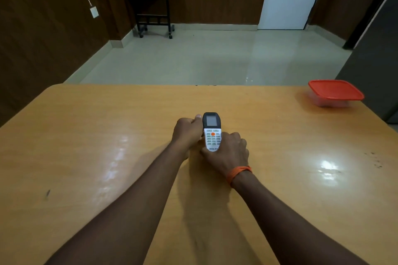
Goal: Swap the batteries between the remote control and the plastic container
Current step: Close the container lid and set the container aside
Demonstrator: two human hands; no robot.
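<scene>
A white remote control (212, 130) with a black top, a small screen and an orange button is held face up at the middle of the wooden table (107, 157). My left hand (187, 132) grips its left side near the top. My right hand (230, 153), with an orange band on the wrist, grips its lower end and right side. A clear plastic container (335, 94) with a red lid on it stands at the table's far right corner, well away from both hands. No batteries can be seen.
Beyond the table's far edge is a pale tiled floor. A small black side table (150, 6) with a white pot stands against the back wall. A dark cabinet (379, 60) is close to the table's right side.
</scene>
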